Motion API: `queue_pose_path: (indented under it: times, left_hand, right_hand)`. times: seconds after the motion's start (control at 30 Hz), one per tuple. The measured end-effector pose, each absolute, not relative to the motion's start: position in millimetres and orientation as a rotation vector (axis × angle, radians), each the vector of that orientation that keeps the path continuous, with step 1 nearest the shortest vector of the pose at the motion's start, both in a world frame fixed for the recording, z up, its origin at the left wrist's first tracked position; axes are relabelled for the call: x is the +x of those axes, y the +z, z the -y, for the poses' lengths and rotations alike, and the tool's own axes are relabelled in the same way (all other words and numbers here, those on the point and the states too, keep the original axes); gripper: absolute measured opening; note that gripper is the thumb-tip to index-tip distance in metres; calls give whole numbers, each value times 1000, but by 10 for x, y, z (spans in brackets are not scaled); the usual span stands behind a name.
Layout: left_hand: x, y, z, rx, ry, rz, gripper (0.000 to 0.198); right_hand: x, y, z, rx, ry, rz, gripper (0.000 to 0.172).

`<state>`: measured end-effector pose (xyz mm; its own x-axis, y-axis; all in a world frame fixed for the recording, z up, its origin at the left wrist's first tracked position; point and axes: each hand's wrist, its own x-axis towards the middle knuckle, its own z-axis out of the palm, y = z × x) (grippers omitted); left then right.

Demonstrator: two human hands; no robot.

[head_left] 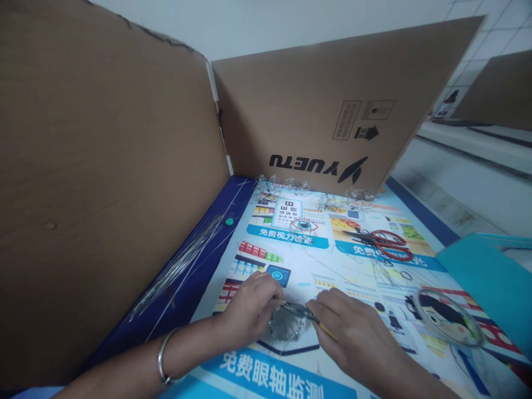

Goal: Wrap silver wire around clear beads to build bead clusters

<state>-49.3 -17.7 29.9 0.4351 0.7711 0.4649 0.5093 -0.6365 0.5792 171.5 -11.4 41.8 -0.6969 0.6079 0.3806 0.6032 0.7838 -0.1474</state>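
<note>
Near the front middle of the printed sheet, my right hand (338, 327) is closed around pliers (300, 311) with yellowish handles. The jaws point left, toward my left hand (254, 307), whose fingers are pinched together at a small piece too fine to make out. A silvery wire piece (286, 326) lies between the hands, just under the pliers. A silver bracelet circles my left wrist.
Red-handled scissors (390, 244) lie at the right, with a clear round dish or ring (449, 317) nearer me. Thin wires (178, 263) lie along the left. Wire pieces (357, 195) line the back, before cardboard panels (320, 111). A small green object (229, 221) sits at the left.
</note>
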Motion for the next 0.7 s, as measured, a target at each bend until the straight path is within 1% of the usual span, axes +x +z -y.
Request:
queue_pose_path:
  times: [0.7]
  left_hand:
    - [-491,296,172,2361,1014,-1091,15]
  right_hand:
    - [1713,436,97,-900,56,2612,16]
